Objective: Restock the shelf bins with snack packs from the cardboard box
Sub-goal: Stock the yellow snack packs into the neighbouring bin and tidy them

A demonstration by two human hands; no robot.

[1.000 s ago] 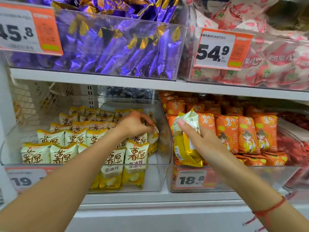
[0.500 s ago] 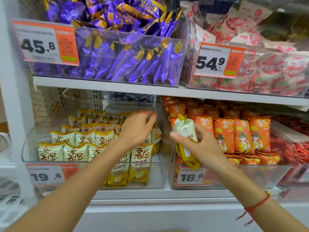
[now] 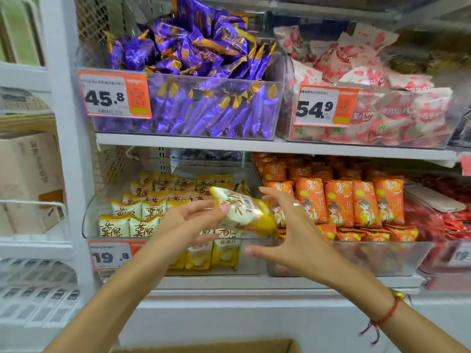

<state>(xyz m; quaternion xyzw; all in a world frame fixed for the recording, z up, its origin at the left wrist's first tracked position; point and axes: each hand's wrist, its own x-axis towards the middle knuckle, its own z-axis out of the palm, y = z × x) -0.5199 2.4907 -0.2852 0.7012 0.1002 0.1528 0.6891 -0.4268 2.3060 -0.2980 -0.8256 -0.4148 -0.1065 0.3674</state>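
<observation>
Your yellow-and-white snack pack sits between your two hands, in front of the right front corner of the clear bin that holds its matching packs. Its long axis runs roughly sideways, white end up and to the left, yellow end down and to the right (tilted, not level).

Your left hand is the one in contact: fingers nearly straight, fingertips touching the white end. Whether the thumb pinches the pack from behind, you cannot tell here, since blur hides it.

Your right hand is spread wide, fingers apart, just beside the yellow end, with no clear grip on it.

The standing packs in the bin are upright, labels facing you, so my judgement is that the coming move turns on rotating the pack until its long axis is vertical, then carrying it left and back, over the front rim and into the gap near the right wall. The left hand is nearer that gap. The cardboard box lies below, at the bottom edge.
</observation>
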